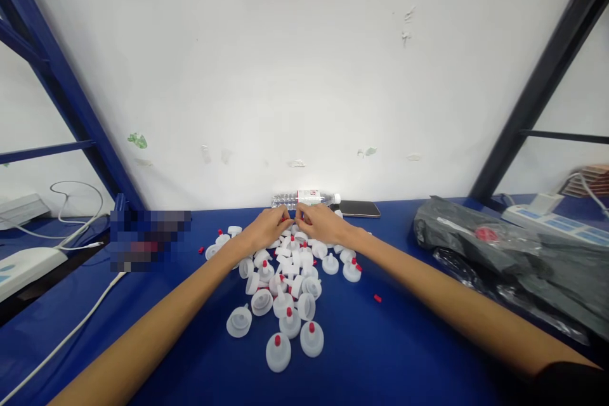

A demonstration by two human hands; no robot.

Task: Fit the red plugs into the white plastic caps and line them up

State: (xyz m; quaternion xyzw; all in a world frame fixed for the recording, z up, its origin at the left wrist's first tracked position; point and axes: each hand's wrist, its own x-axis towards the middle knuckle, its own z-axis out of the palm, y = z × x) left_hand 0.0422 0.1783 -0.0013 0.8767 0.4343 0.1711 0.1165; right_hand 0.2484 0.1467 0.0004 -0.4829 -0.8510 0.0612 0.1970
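Note:
My left hand [267, 228] and my right hand [324, 223] are close together over the far end of a pile of white plastic nozzle caps [290, 260]. The fingers of both hands are curled into a pinch. A bit of red shows by the left fingertips, but what either hand holds is hidden. Many of the caps carry small red tips; others have a bare spout or lie on their sides. Nearest me stand a red-tipped cap [278, 353] and another red-tipped cap [312, 339]. A loose red tip [377, 298] lies to the right of the pile.
Behind my hands a clear plastic bottle [309, 198] lies on its side against the wall, beside a phone [360, 209]. Grey plastic bags [514, 254] and a power strip [561, 222] are at the right. At the left are a white cable [71, 331] and another power strip [31, 268].

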